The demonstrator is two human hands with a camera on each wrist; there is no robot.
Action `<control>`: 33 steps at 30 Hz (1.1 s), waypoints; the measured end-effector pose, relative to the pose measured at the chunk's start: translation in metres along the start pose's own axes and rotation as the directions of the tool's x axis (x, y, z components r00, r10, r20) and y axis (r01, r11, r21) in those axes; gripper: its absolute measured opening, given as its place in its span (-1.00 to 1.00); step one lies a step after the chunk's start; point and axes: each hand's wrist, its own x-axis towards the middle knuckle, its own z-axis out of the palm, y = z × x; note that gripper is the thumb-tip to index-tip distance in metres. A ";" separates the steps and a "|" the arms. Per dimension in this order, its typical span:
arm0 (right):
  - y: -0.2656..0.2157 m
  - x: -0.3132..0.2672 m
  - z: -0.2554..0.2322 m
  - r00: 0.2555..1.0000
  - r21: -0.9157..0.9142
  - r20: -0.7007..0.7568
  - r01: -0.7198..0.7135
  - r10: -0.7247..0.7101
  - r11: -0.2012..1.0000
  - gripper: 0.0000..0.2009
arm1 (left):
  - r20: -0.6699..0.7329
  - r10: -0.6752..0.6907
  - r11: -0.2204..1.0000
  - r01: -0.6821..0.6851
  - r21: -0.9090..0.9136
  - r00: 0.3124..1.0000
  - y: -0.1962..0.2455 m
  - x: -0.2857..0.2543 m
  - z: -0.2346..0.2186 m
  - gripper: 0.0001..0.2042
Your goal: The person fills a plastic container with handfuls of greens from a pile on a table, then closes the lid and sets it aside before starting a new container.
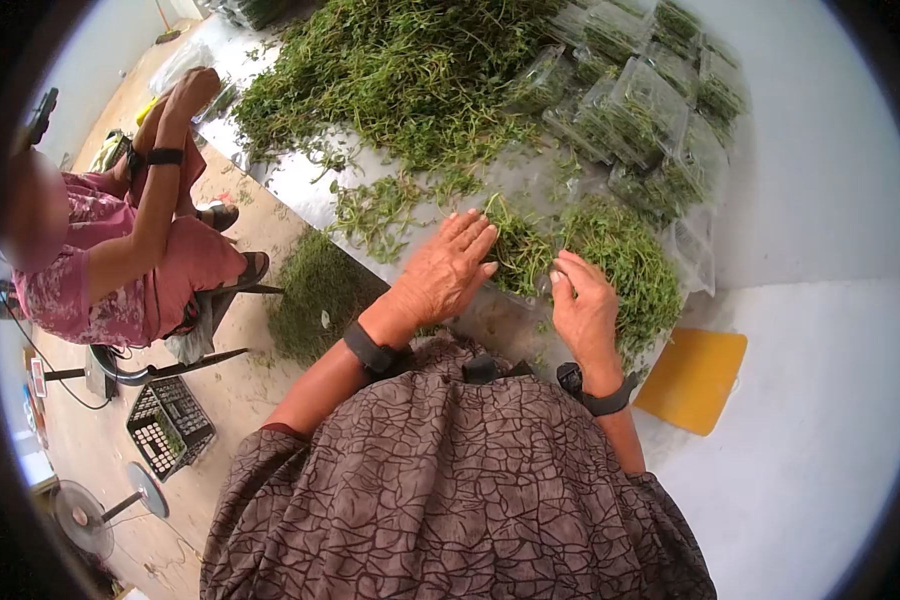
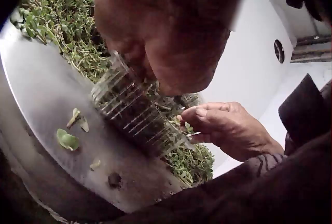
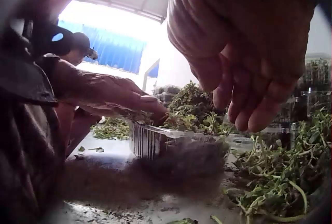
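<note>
Clear ribbed plastic box (image 2: 132, 112) with leafy green stems in it, on the metal table before the person; its side also shows in the right wrist view (image 3: 148, 141). The left hand (image 1: 445, 270) lies over the box's left part, fingers extended and touching the greens (image 1: 515, 245). At the box's right end is the right hand (image 1: 585, 310), fingers bent loosely, thumb near the index finger. Small leaves show by its fingertips (image 2: 189, 123) in the left wrist view; whether they are gripped is unclear. Beneath the left palm, part of the box is hidden.
A big heap of greens (image 1: 400, 80) covers the far table, with stacked filled boxes (image 1: 640, 110) at back right. More greens (image 1: 635, 270) lie right of the hands. A yellow board (image 1: 695, 380) is at right. Another person (image 1: 120, 240) sits at left, near a black crate (image 1: 170, 425).
</note>
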 end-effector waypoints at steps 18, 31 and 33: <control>0.011 -0.006 0.003 0.997 -0.033 -0.055 -0.062 0.060 0.998 -0.73 | -0.003 0.195 0.971 -0.193 0.142 0.981 -0.006 0.018 -0.006 -0.58; 0.002 -0.015 0.003 0.972 -0.028 0.049 -0.228 0.229 0.973 -0.62 | -0.326 -0.239 0.956 0.161 -0.247 0.915 -0.024 -0.005 -0.018 -0.69; 0.003 -0.016 0.007 0.971 -0.040 0.079 -0.223 0.225 0.974 -0.61 | -0.111 -0.389 0.864 0.320 -0.389 0.914 -0.025 -0.010 -0.016 -0.68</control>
